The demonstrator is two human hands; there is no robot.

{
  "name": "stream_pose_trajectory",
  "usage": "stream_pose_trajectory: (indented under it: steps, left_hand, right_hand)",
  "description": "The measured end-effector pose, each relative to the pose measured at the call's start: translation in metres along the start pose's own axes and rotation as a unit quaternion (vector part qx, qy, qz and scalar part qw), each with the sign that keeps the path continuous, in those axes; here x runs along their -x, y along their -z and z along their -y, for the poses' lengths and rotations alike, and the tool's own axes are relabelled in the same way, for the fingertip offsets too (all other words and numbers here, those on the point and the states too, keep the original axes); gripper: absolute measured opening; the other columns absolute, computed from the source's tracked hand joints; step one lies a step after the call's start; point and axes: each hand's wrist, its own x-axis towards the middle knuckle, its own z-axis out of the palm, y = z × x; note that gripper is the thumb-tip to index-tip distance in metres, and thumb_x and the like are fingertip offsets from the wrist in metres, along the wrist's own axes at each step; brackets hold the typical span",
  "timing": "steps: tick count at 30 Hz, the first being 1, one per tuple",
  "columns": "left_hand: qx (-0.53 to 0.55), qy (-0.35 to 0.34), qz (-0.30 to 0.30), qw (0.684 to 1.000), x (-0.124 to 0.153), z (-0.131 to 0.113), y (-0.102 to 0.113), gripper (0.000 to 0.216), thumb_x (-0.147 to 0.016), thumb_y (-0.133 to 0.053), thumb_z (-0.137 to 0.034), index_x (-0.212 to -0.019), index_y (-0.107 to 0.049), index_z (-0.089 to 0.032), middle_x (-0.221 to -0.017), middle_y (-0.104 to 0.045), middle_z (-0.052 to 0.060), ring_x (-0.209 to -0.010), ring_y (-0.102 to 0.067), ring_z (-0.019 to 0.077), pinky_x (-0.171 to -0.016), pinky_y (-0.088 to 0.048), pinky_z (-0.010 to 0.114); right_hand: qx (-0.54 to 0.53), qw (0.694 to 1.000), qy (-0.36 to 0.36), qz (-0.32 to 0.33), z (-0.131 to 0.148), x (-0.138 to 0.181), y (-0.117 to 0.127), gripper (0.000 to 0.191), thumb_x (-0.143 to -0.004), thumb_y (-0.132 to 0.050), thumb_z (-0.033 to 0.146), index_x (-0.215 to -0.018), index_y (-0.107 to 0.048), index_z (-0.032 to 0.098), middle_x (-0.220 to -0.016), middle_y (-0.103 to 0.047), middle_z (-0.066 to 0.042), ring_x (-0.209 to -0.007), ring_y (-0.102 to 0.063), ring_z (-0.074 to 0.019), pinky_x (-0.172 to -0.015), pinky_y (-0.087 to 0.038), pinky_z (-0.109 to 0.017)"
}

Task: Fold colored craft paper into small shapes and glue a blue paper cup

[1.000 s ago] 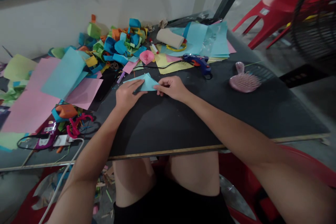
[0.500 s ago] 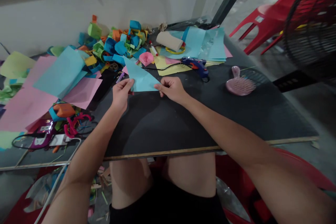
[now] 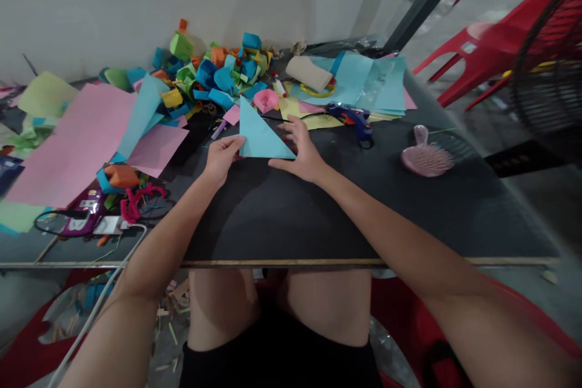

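Note:
A light blue paper triangle [image 3: 257, 135] lies on the black tabletop [image 3: 291, 212], its point aimed away from me. My left hand [image 3: 221, 159] pinches its lower left corner between thumb and fingers. My right hand [image 3: 301, 147] rests on the triangle's right edge and lower right corner, fingers stretched out and spread flat on the paper.
Behind the triangle lie a heap of folded coloured paper pieces [image 3: 213, 76], pink and blue sheets [image 3: 86, 133], a blue glue gun [image 3: 352, 116], a cardboard roll [image 3: 309, 73] and a pink hairbrush [image 3: 425, 157]. Red chairs [image 3: 491, 42] and a fan [image 3: 550, 79] stand at the right.
The blue paper has been unfolded from a small flat shape into a taller triangle. My right hand went from pinching its corner to lying flat on its edge. The view shifted slightly.

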Motion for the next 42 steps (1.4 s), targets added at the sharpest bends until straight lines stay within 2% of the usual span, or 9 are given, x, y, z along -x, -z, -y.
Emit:
stream_pose_trajectory:
  steps: [2,6,11,17,20,23,28,34,42]
  left_hand:
    - [-0.006,-0.006,-0.009,1.0,0.004,0.002,-0.006,0.032,-0.065,-0.082,-0.047,-0.069,-0.071,-0.017,-0.059,-0.06,-0.003,-0.053,-0.054,0.0079,-0.056,-0.049,0.023]
    - [-0.025,-0.009,-0.052,0.998,0.01,0.0,-0.013,0.03,-0.061,-0.084,-0.043,-0.069,-0.073,-0.016,-0.057,-0.06,-0.004,-0.051,-0.049,0.006,-0.051,-0.04,0.02]
    - [-0.019,-0.013,-0.093,0.995,0.01,-0.008,-0.012,0.03,-0.049,-0.09,-0.035,-0.064,-0.074,-0.015,-0.058,-0.063,-0.002,-0.052,-0.049,0.0069,-0.052,-0.039,0.022]
    - [-0.029,-0.03,-0.086,0.995,0.015,-0.012,-0.012,0.03,-0.047,-0.091,-0.034,-0.056,-0.069,-0.016,-0.05,-0.055,-0.005,-0.048,-0.043,0.0049,-0.049,-0.037,0.021]
    - [-0.092,-0.082,-0.086,0.989,0.017,-0.015,-0.007,0.03,-0.052,-0.09,-0.038,-0.057,-0.069,-0.016,-0.055,-0.06,-0.003,-0.051,-0.048,0.0071,-0.051,-0.041,0.023]
    - [-0.117,-0.107,-0.102,0.982,0.015,-0.016,-0.001,0.031,-0.055,-0.088,-0.04,-0.058,-0.07,-0.016,-0.057,-0.061,-0.002,-0.052,-0.049,0.0083,-0.052,-0.042,0.024]
    - [-0.117,-0.121,-0.112,0.979,0.01,-0.013,0.002,0.033,-0.057,-0.087,-0.039,-0.055,-0.063,-0.016,-0.051,-0.053,-0.004,-0.048,-0.042,0.0064,-0.047,-0.035,0.022]
    - [-0.141,-0.123,-0.1,0.977,0.005,-0.01,0.002,0.044,-0.064,-0.083,-0.045,-0.052,-0.05,-0.017,-0.044,-0.042,-0.007,-0.045,-0.033,0.0048,-0.045,-0.025,0.021]
    - [-0.215,-0.087,-0.017,0.973,0.001,-0.005,0.006,0.046,-0.058,-0.086,-0.052,-0.058,-0.057,-0.015,-0.049,-0.043,-0.006,-0.047,-0.033,0.0049,-0.047,-0.022,0.022]
  right_hand:
    - [0.039,0.997,0.039,0.049,-0.002,0.001,-0.004,0.127,-0.057,-0.085,0.06,-0.154,-0.012,0.023,-0.154,-0.034,-0.022,-0.135,-0.045,-0.0369,-0.107,-0.042,-0.055]
    - [0.086,0.993,0.04,0.072,0.003,0.003,-0.013,0.106,-0.076,-0.075,0.047,-0.156,-0.007,0.026,-0.161,-0.022,-0.017,-0.148,-0.027,-0.0367,-0.118,-0.029,-0.057]
    - [0.094,0.993,0.023,0.068,0.007,0.006,-0.017,0.102,-0.08,-0.07,0.032,-0.156,-0.003,0.026,-0.15,-0.039,-0.018,-0.138,-0.043,-0.0371,-0.11,-0.039,-0.059]
    - [0.074,0.994,0.069,0.043,0.008,0.016,-0.018,0.093,-0.084,-0.068,0.042,-0.156,-0.01,0.028,-0.158,-0.028,-0.016,-0.141,-0.039,-0.0346,-0.112,-0.04,-0.054]
    - [-0.005,0.998,0.037,0.054,0.003,0.016,-0.017,0.104,-0.078,-0.074,0.05,-0.155,-0.007,0.028,-0.145,-0.044,-0.018,-0.11,-0.061,-0.0293,-0.095,-0.051,-0.052]
    - [-0.062,0.997,0.006,0.053,-0.003,0.014,-0.015,0.111,-0.071,-0.079,0.052,-0.154,-0.009,0.03,-0.136,-0.051,-0.016,-0.088,-0.063,-0.0213,-0.083,-0.056,-0.046]
    - [-0.129,0.991,-0.024,0.029,-0.002,0.013,-0.014,0.078,-0.082,-0.069,0.046,-0.147,-0.031,0.028,-0.128,-0.057,-0.012,-0.099,-0.064,-0.0211,-0.088,-0.054,-0.041]
    - [-0.195,0.979,-0.062,0.001,0.0,0.008,-0.014,0.047,-0.09,-0.053,0.038,-0.134,-0.048,0.024,-0.117,-0.064,-0.008,-0.074,-0.065,-0.0129,-0.063,-0.053,-0.029]
    - [-0.029,0.997,-0.046,-0.055,0.024,0.021,-0.008,0.057,-0.075,-0.065,0.018,-0.131,-0.054,0.022,-0.118,-0.071,-0.009,-0.104,-0.069,-0.0237,-0.09,-0.056,-0.039]
